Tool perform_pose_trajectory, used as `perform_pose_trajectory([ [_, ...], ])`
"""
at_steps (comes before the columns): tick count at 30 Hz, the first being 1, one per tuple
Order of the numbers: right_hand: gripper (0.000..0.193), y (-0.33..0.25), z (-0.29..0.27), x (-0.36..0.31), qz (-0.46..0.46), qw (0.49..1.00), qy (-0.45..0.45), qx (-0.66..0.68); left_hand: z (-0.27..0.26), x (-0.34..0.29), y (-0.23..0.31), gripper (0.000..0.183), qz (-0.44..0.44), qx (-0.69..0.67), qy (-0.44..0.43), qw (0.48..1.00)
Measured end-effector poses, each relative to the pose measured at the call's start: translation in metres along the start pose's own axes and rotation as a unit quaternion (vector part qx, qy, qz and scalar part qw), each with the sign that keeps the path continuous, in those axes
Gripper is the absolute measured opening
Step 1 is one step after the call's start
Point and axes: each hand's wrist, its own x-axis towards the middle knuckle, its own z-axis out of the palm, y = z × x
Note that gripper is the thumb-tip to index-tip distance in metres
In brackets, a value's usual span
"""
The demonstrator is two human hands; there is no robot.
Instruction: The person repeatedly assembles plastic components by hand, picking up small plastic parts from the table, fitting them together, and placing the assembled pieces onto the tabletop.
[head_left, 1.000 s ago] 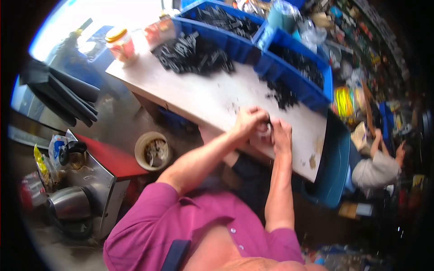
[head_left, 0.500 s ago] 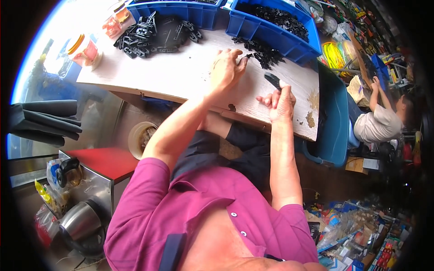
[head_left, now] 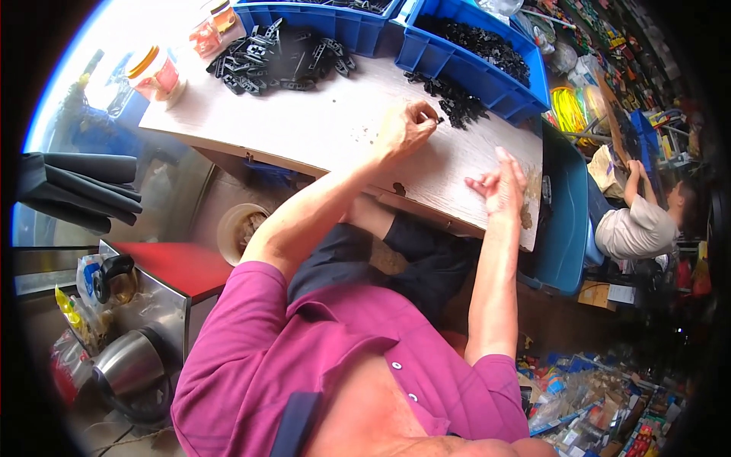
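Observation:
My left hand [head_left: 407,133] is over the white table top [head_left: 304,141], thumb and fingers pinched together. A small black plastic part [head_left: 440,119] shows at its fingertips. Just beyond lies a loose pile of small black parts [head_left: 457,107], in front of a blue bin [head_left: 472,68] filled with more of them. My right hand [head_left: 502,185] is near the table's right edge, its fingers stretched out and apart, with nothing visible in it. Farther left on the table is a heap of larger black plastic pieces [head_left: 278,61].
A second blue bin [head_left: 324,29] stands behind the heap. Lidded jars [head_left: 156,76] are at the table's left. A deep teal tub [head_left: 562,221] stands against the right edge. A person [head_left: 636,221] works beyond it. A red-topped cabinet [head_left: 175,266] is at left.
My right hand has moved right, and the black elongated piece it held no longer shows in it. My left hand has moved slightly right and nearer, its fingers now pinched. The view has shifted slightly.

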Motion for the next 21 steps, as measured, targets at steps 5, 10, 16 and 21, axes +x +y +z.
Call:
perform_pose_trajectory([
  [5, 0.029, 0.024, 0.026, 0.000, -0.001, 0.975, -0.215, -0.049, 0.005, -0.023, 0.014, 0.010, -0.205, -0.377, -0.133, 0.893],
  [10, 0.022, 0.032, 0.039, -0.015, -0.013, 0.976, -0.211, -0.062, 0.002, -0.038, 0.006, 0.011, -0.206, -0.445, -0.154, 0.857],
  [16, 0.024, 0.033, 0.042, -0.018, -0.052, 0.975, -0.197, -0.088, 0.007, -0.048, 0.011, 0.010, -0.186, -0.421, -0.120, 0.880],
  [21, 0.022, 0.028, 0.048, -0.028, -0.035, 0.971, -0.220, -0.090, 0.007, -0.048, 0.003, 0.010, -0.188, -0.472, -0.083, 0.857],
])
